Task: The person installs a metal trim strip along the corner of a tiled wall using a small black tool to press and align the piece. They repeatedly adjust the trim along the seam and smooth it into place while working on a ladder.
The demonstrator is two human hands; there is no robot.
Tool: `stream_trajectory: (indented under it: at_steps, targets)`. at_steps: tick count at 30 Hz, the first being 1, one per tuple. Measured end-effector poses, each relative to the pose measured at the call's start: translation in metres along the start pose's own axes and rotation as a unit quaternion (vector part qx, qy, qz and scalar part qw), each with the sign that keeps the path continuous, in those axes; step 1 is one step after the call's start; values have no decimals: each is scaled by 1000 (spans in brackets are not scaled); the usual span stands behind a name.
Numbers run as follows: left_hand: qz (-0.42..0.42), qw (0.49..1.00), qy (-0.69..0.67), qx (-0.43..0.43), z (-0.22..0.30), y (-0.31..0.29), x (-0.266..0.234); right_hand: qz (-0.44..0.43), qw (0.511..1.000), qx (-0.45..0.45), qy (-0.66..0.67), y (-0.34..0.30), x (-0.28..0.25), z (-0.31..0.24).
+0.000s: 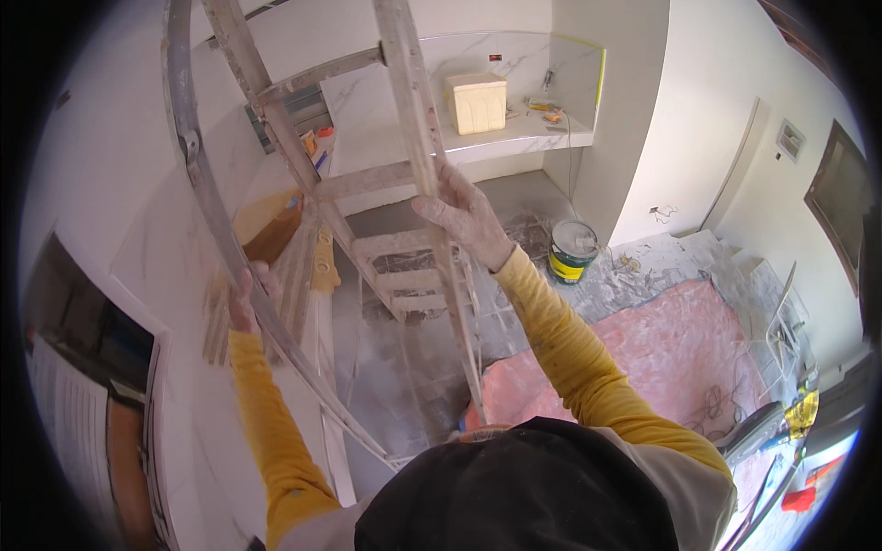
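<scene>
A dusty, pale stepladder (369, 180) rises in front of me, its rungs spanning two rails. My right hand (470, 213) is closed round the right-hand rail, with the thumb on the near side. At the left, my left hand (250, 296) grips a separate long rail of the ladder that runs from the top of the picture down to the lower middle. Part of that hand's grip is hidden by the rail. White dust coats my right hand, and both arms wear yellow sleeves.
Beyond the ladder, a cream box (476, 103) and small tools stand on a white marbled counter (542, 138). A dark bucket with a yellow band (571, 255) stands on the floor. A pink sheet (643, 344) covers flooring at the right. Wooden planks (292, 275) lie near my left hand.
</scene>
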State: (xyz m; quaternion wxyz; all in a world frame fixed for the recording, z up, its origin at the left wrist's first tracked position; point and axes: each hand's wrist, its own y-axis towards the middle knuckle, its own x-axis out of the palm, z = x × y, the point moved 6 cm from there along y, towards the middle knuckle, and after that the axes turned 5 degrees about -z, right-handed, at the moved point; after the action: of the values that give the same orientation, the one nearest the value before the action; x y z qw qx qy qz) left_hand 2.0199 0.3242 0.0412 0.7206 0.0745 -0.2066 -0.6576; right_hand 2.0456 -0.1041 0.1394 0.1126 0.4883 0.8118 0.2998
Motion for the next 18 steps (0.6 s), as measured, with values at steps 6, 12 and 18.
stream_trajectory:
  at_steps: [6, 12, 18]
  targets:
    - [21, 999, 50, -3, 24, -10, 15, 67, 993, -19, -91, 23, 8, 16]
    - [-62, 997, 16, 52, 68, -2, 48, 115, 992, -25, -55, -4, 13, -45]
    - [-128, 991, 2, 25, 122, 2, 140, 216, 967, -76, -110, -46, -19, -141]
